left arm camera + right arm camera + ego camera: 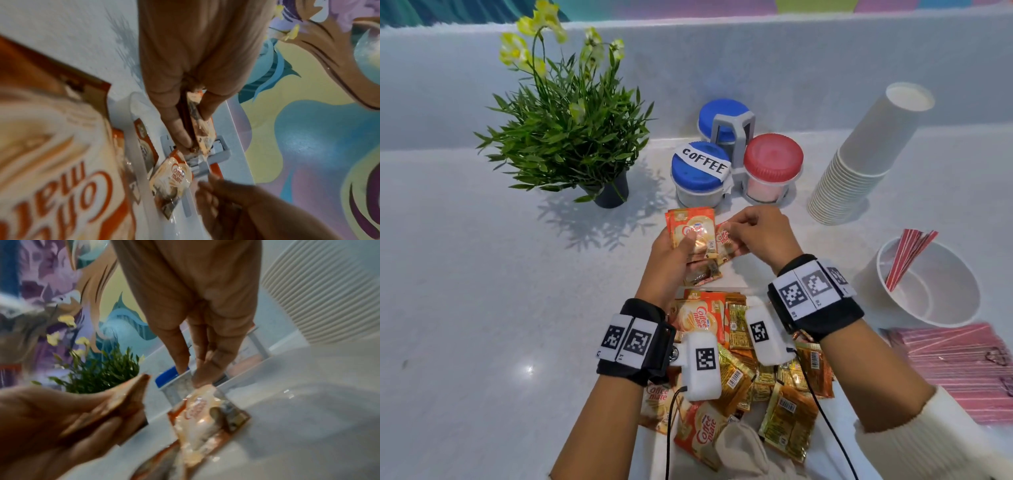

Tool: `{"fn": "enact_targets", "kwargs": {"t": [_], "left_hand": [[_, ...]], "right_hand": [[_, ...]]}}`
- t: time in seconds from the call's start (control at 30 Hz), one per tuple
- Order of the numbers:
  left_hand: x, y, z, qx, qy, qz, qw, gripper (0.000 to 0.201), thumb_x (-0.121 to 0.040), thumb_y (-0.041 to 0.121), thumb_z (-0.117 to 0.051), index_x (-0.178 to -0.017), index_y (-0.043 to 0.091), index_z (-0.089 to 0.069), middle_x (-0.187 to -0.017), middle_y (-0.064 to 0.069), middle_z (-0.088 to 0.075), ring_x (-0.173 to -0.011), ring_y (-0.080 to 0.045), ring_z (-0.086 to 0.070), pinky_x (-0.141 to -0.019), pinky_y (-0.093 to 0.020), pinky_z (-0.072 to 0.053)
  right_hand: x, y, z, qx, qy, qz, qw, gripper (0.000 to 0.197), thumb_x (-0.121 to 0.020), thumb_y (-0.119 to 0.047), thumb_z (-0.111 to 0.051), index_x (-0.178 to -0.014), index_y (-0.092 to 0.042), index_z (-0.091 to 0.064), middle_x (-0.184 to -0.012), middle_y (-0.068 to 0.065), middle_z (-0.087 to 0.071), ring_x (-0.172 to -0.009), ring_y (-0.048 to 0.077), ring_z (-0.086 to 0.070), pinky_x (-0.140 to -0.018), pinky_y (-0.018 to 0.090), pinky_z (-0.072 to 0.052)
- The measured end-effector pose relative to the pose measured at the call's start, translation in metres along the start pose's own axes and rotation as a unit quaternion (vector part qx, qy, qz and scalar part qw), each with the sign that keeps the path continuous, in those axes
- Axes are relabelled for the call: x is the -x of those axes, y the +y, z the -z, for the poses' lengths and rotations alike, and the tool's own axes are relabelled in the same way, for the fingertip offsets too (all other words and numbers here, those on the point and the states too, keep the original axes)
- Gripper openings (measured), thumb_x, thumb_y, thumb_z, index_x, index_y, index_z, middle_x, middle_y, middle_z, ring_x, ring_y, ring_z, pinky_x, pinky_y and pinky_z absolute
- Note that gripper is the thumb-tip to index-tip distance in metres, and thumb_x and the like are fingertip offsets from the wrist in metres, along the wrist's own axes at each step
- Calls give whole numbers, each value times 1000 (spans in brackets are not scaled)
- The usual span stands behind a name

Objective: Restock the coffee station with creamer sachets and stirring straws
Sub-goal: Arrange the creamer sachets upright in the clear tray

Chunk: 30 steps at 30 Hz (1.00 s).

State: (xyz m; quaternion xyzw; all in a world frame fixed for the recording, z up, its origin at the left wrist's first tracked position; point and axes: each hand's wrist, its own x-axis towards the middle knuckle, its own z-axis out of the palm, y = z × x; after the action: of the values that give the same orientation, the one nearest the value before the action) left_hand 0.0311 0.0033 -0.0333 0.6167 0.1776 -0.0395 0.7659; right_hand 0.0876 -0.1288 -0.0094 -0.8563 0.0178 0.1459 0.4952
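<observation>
My left hand (685, 245) grips a small stack of orange creamer sachets (693, 231) upright above the counter, in front of the canister rack. My right hand (736, 236) pinches a single creamer sachet (723, 241) right beside that stack. In the left wrist view, my left hand (193, 129) clamps the stack (202, 131) edge-on, and the single sachet (172, 177) hangs nearby. The right wrist view shows my right hand (193, 376) holding that sachet (201, 415) by its top edge. A pile of loose sachets (743, 363) lies under my wrists. Red stirring straws (907, 260) lean in a white cup (941, 318).
A rack of canisters (736, 154) with blue and red lids, one labelled COFFEE, stands just behind my hands. A potted plant (571, 137) is at the back left, a stack of paper cups (859, 161) at the back right. A pink pack of straws (955, 373) lies at the right.
</observation>
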Motion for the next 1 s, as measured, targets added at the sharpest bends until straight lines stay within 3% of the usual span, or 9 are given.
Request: {"fn": "enact_targets", "kwargs": {"t": [0.07,0.2,0.3,0.4,0.53,0.67,0.8,0.9,1.0], "left_hand": [[-2,-1,8,10,23,-4,1000,25,-99,12,-41,-121,8,-51,-98,-4,-67,-74,-5,-69,-64,-19,-57],[-5,-3,18,8,51,-11,999,28,-99,11,-40,-124,7,-50,-105,-7,-66,-84,-10,-67,-66,-17,-56],[-4,-4,19,9,52,-3,999,27,-99,12,-40,-123,8,-52,-108,-7,-67,-93,-15,-67,-77,-22,-56],[-3,-4,20,9,41,2,999,26,-99,13,-40,-122,10,-53,-115,-11,-66,-104,-22,-64,-92,-33,-51],[-2,-3,21,19,24,2,1000,25,-100,15,-38,-119,12,-53,-106,-3,-67,-95,-14,-65,-85,-27,-51],[-3,-1,18,14,17,-5,1000,25,-101,19,-36,-118,15,-53,-109,-2,-66,-99,-14,-63,-87,-26,-49],[-5,-2,12,26,23,4,999,22,-101,21,-37,-121,15,-45,-114,-6,-62,-103,-18,-61,-90,-29,-49],[-4,-1,14,52,31,-2,998,26,-100,21,-40,-124,12,-38,-109,-6,-61,-98,-15,-62,-89,-29,-50],[-3,1,22,29,13,-14,999,26,-100,20,-38,-119,9,-51,-106,-7,-65,-94,-15,-64,-84,-24,-52]], "right_hand": [[-8,8,5,97,19,-14,995,20,-86,-17,-62,-83,2,-67,-78,17,-68,-73,25,-63,-77,34,-52],[-18,20,1,203,-14,-74,976,30,-79,-32,-68,-75,-6,-55,-67,11,-51,-74,26,-54,-51,24,-34],[-20,23,-7,212,-14,-85,973,41,-74,-36,-73,-60,-14,-41,-60,2,-40,-58,18,-42,-47,25,-23],[-17,23,-13,196,-18,-70,978,30,-76,-27,-73,-66,-11,-50,-68,2,-50,-68,19,-48,-57,26,-32],[-13,22,-10,149,-10,6,989,36,-80,-16,-68,-56,-18,-41,-62,1,-48,-71,21,-48,-56,25,-33],[-7,6,-2,1,-36,38,999,21,-84,-7,-64,-68,-13,-52,-64,6,-55,-52,12,-49,-46,10,-40],[-2,-8,-8,-38,-83,43,995,2,-87,-5,-59,-86,-2,-60,-66,8,-56,-50,10,-49,-44,11,-40],[-4,-9,-18,-18,-95,45,994,15,-89,-4,-55,-96,6,-62,-62,5,-54,-51,10,-50,-48,15,-42],[-7,-9,-24,3,-119,50,992,18,-91,-1,-50,-102,5,-63,-64,4,-57,-52,8,-53,-52,16,-45]]}}
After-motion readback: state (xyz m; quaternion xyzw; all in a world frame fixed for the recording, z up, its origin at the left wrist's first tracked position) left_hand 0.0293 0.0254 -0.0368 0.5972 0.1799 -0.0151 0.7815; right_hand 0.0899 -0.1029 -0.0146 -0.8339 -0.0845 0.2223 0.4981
